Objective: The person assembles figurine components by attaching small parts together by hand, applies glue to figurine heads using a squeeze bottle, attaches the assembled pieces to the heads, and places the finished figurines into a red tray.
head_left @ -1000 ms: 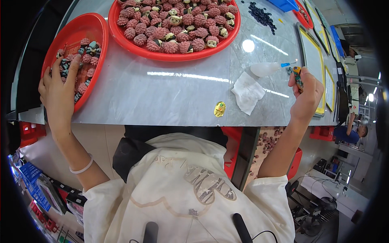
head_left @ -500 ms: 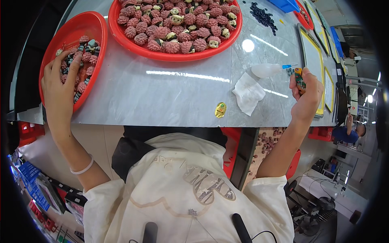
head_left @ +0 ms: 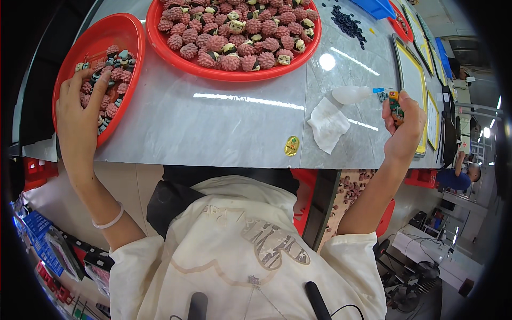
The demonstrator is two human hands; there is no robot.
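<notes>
My left hand (head_left: 80, 106) reaches into the red oval basin (head_left: 140, 64) at the left, its fingers apart over small pink knobbly pieces (head_left: 112, 109) with black and pale-blue parts. The fingertips touch or nearly touch the pieces; I see none gripped. At the right, my right hand (head_left: 405, 125) is closed round a small orange-and-green object (head_left: 396, 108), too covered by the fingers for its kind to show. Beside it lies a white squeeze bottle (head_left: 351, 95) with a blue needle tip, its end near some small blue-grey bits (head_left: 382, 96).
A larger red basin (head_left: 240, 76), heaped with pink pieces, stands at the back. A white tissue (head_left: 328, 125) and a gold oval sticker (head_left: 292, 145) lie on the grey table (head_left: 213, 128). Dark small pieces (head_left: 348, 25) and a blue bin (head_left: 376, 7) are behind; yellow-edged frames (head_left: 410, 80) stand right.
The view has shifted a little, so the basins and table things sit slightly lower and to the right. Both hands keep nearly the same places, with the orange-and-green object still in the right one.
</notes>
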